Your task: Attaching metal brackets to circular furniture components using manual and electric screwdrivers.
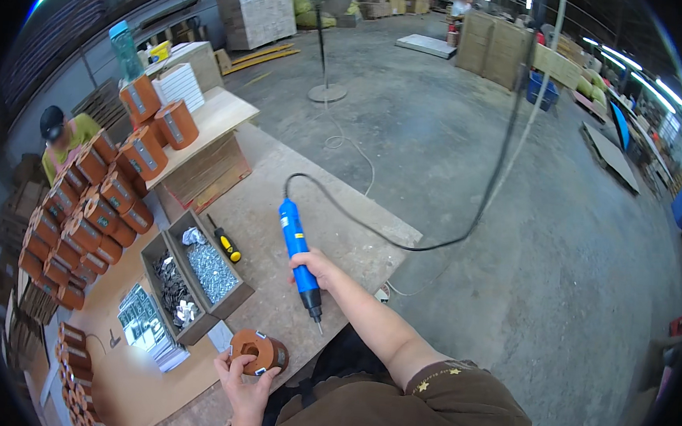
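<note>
My right hand [314, 266] is wrapped round a blue electric screwdriver [290, 229]. Its black nose and thin bit point down toward the near table edge, a little right of an orange-brown cylinder [268, 352]. That cylinder has a hole in its top face and small pale metal pieces on its side. My left hand [246, 387] grips it at the near side, thumb and fingers on the rim and wall. From the tool's top end a black cord [401, 244] curves off to the right and upward.
Left of the tool, a two-part wooden box [187, 271] holds silver screws [214, 274] and dark small parts [169, 284]. A yellow-black screwdriver [229, 247] lies beside it. Printed sheets [147, 322] and stacked orange cylinders [82, 228] stand farther left. A person [68, 138] is behind the stack.
</note>
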`<state>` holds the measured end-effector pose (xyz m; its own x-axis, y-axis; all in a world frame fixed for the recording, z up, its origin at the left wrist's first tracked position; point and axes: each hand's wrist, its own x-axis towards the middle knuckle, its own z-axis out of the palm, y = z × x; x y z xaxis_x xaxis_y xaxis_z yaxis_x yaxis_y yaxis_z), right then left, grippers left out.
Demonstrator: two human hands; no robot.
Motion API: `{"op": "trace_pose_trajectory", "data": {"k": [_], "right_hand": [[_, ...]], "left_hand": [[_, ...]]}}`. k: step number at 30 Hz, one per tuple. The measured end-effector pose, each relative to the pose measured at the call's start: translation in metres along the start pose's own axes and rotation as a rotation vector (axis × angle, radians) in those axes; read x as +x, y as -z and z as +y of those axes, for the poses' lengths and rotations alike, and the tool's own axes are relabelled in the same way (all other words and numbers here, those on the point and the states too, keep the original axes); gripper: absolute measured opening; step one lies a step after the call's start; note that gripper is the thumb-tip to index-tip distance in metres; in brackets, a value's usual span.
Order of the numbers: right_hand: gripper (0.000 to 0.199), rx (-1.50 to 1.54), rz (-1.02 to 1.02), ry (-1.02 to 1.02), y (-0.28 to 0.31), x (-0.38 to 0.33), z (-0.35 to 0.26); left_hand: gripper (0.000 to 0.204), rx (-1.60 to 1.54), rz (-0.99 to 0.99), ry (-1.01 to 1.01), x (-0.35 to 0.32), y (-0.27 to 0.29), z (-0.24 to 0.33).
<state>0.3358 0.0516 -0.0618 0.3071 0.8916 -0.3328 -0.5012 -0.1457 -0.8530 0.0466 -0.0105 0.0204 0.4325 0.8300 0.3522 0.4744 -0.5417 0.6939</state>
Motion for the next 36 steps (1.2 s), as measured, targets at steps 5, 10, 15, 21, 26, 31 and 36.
{"op": "trace_pose_trajectory", "data": {"k": [5,10,15,21,26,31,36], "right_hand": [[0.046,0.625,-0.277,-0.063,0.029,-0.002,0.006],[0.042,0.603,-0.280,-0.088,0.034,0.002,-0.013],[0.039,0.520,-0.264,-0.084,0.015,0.007,-0.009],[0.036,0.538,-0.177,-0.076,0.024,-0.001,-0.005],[0.031,0.555,-0.213,-0.099,0.017,0.002,0.007],[0.035,0.553,-0.184,-0.061,0.019,-0.003,-0.004],[0.035,0.554,-0.202,-0.051,0.017,0.001,-0.007]], "left_hand": [[0.074,0.008,-0.157,-0.136,0.003,0.007,-0.015],[0.040,0.010,0.080,-0.332,0.087,0.032,-0.015],[0.018,0.056,-0.065,-0.168,0.179,0.016,-0.047],[0.022,0.958,-0.683,-0.109,0.221,-0.049,-0.074],[0.015,0.966,-0.647,-0.131,0.215,-0.045,-0.086],[0.012,0.857,-0.572,-0.101,0.221,-0.041,-0.075],[0.013,0.626,-0.401,-0.105,0.219,-0.032,-0.078]]}}
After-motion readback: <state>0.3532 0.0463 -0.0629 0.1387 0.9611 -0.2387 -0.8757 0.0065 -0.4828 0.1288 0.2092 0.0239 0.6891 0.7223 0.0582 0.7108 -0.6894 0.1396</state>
